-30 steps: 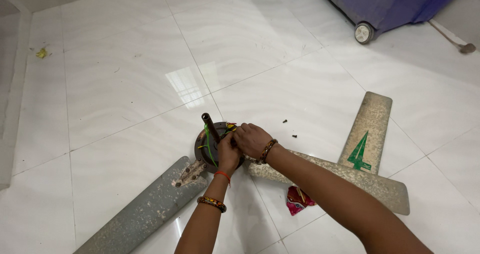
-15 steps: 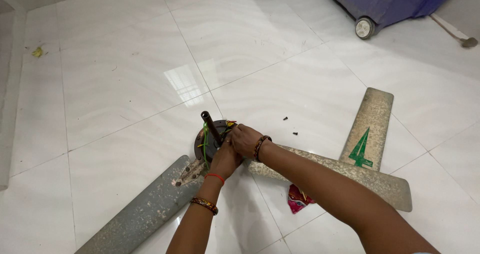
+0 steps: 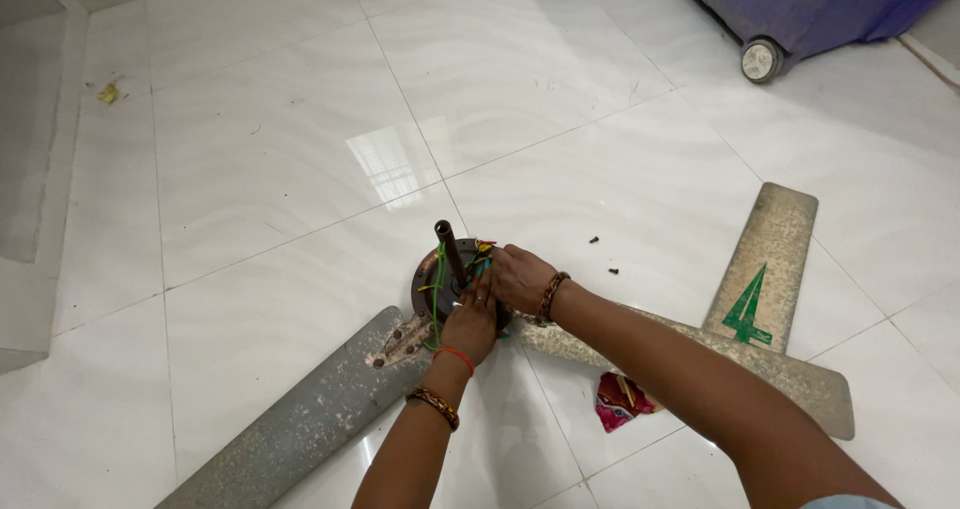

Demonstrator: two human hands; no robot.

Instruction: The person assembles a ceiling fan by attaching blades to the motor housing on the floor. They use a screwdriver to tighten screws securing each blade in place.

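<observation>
Left hand and right hand, fingers curled, grip the fan hub by its wires; blades attached.

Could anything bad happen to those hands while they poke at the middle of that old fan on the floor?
Maybe. Both the left hand and the right hand press among thin coloured wires on the fan motor, so a wire might snag or snap. The rod sticks up close to the fingers and could jab them. Two small screws lie loose on the shiny floor and could get lost or trodden on.
</observation>
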